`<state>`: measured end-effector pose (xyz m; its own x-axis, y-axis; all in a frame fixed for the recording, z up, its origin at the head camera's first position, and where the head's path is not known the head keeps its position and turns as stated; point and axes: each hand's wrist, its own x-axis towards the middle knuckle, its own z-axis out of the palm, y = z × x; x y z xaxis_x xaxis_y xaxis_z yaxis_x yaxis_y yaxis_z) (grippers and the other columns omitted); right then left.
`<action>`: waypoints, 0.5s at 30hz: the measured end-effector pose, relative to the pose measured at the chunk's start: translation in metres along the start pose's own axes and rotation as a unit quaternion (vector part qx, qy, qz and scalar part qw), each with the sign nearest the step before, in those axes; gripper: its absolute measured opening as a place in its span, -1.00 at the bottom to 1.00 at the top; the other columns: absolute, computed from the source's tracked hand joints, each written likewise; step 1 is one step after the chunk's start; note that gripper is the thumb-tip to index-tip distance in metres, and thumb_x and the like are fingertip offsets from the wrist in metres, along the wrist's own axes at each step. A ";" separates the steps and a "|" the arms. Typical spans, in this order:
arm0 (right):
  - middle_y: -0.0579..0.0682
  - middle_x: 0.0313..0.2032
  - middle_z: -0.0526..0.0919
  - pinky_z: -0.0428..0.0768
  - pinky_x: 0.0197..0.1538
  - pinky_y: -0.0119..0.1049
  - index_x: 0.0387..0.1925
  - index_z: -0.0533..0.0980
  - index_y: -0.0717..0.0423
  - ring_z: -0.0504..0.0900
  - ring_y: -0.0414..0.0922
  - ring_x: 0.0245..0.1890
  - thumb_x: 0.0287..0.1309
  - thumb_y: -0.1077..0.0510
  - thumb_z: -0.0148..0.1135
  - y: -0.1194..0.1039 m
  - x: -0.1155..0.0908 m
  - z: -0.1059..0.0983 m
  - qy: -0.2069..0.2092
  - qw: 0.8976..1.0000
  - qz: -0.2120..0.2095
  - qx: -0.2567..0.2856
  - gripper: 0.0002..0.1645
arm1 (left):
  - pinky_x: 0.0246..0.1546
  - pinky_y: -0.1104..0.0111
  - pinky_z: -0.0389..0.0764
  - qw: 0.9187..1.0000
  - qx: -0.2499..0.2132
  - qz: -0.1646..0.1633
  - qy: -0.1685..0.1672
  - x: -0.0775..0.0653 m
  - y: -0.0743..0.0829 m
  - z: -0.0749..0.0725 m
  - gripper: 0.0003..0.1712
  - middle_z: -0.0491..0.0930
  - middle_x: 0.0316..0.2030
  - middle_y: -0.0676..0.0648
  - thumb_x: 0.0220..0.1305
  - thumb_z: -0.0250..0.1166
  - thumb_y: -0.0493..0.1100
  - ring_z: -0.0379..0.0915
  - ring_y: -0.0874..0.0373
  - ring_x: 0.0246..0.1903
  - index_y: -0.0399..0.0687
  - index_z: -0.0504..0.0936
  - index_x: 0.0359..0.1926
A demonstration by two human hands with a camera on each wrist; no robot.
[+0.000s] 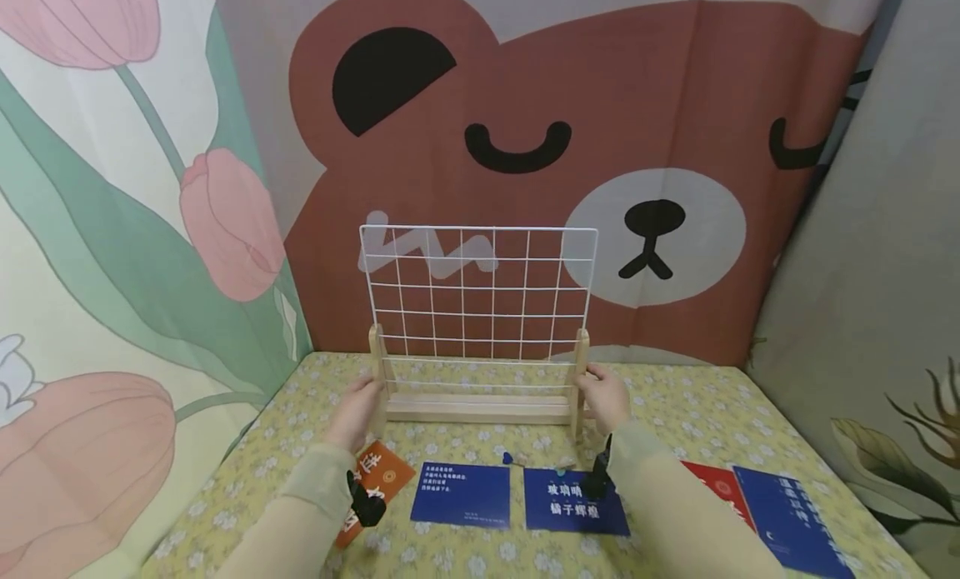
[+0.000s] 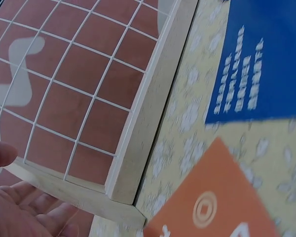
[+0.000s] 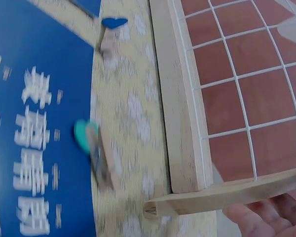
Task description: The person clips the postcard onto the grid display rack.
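A display rack with a white wire grid (image 1: 480, 227) and a pale wooden base (image 1: 480, 408) stands upright toward the back of the table. My left hand (image 1: 356, 411) grips its left wooden side post (image 1: 377, 362). In the left wrist view, the thumb is on the near side and the fingers curl below the wood (image 2: 74, 192). On the opposite side, my right hand (image 1: 606, 393) holds the right wooden post (image 1: 581, 358). The right wrist view shows fingers (image 3: 259, 217) wrapped under that post (image 3: 212, 200). The grid is bare of cards.
Before the rack lie an orange card (image 1: 386, 475), partly behind my left wrist, and two blue cards, one plain-text (image 1: 461, 496), one large-lettered (image 1: 573, 521). Small wooden clips with a blue heart (image 3: 113, 22) and a green heart (image 3: 84, 136) lie close by. Red (image 1: 720, 487) and blue (image 1: 795, 521) cards overlap at right.
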<state>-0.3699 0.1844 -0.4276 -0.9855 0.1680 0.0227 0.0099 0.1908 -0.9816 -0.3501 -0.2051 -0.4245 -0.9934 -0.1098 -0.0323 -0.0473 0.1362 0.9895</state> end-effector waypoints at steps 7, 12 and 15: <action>0.40 0.25 0.31 0.54 -0.03 0.17 0.43 0.12 0.23 0.38 0.31 0.19 0.33 0.13 0.03 0.006 0.000 -0.027 0.004 1.000 0.013 0.000 -0.29 | 0.30 -0.14 0.07 0.999 0.023 0.003 -0.023 -0.007 0.003 0.018 -0.33 0.09 0.38 -0.36 0.46 -0.04 -0.04 -0.02 -0.30 0.36 -0.27 0.06 0.45; 0.40 0.25 0.31 0.57 -0.06 0.12 0.44 0.11 0.21 0.39 0.30 0.18 0.33 0.13 0.05 0.007 0.001 -0.042 0.010 1.000 0.017 -0.008 -0.28 | 0.28 -0.13 0.15 0.999 0.021 0.004 -0.044 -0.009 0.004 0.028 -0.36 0.17 0.35 -0.35 0.47 -0.04 -0.02 0.08 -0.27 0.33 -0.22 0.11 0.43; 0.41 0.27 0.30 0.57 -0.04 0.10 0.45 0.09 0.21 0.38 0.29 0.21 0.33 0.12 0.04 0.008 -0.001 -0.049 0.009 1.000 0.022 -0.010 -0.27 | 0.26 -0.13 0.18 0.999 0.023 0.006 -0.046 -0.012 0.006 0.034 -0.38 0.20 0.33 -0.35 0.47 -0.04 -0.04 0.12 -0.28 0.31 -0.24 0.13 0.42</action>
<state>-0.3606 0.2331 -0.4264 -0.9807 0.1949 -0.0170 0.0571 0.2020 -0.9777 -0.3423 -0.1698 -0.4230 -0.9993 -0.0164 -0.0348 -0.0372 0.1817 0.9827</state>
